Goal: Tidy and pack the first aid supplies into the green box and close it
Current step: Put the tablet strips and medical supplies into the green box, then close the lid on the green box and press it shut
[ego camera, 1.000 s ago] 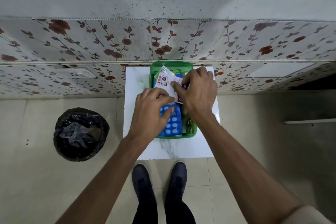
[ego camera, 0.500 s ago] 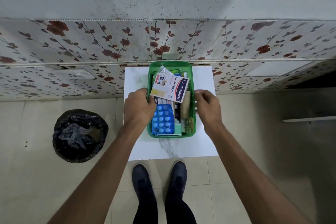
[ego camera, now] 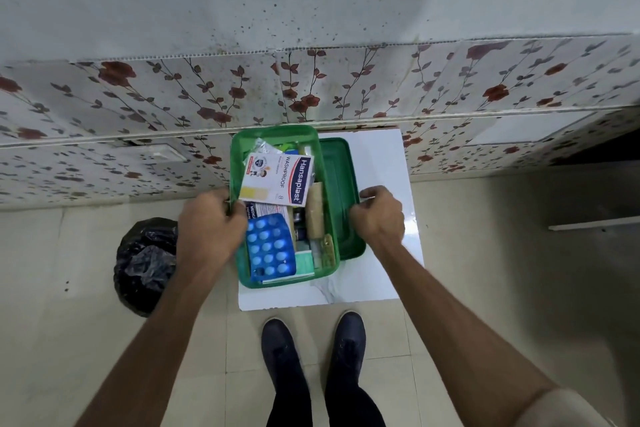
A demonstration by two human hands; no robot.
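Note:
The green box (ego camera: 273,131) sits open on a white marble table (ego camera: 381,163), filled with supplies. A white Hansaplast plaster packet (ego camera: 277,180) lies on top at the back. In front of it is a blue blister pack (ego camera: 268,248), with a tan bandage roll (ego camera: 316,215) along the right side. My left hand (ego camera: 207,232) grips the box's left rim. The green lid (ego camera: 341,191) lies partly under the box and sticks out on its right. My right hand (ego camera: 379,218) is curled on the lid's right edge.
A bin lined with a black bag (ego camera: 145,263) stands on the floor left of the table. The table's back edge meets a flower-patterned wall (ego camera: 173,97). My two dark shoes (ego camera: 280,340) stand on the tiled floor just in front of the table.
Both hands left the supplies and went to the sides. The left hand took the box's rim and the box shifted left. The lid now shows on its right, under my right hand.

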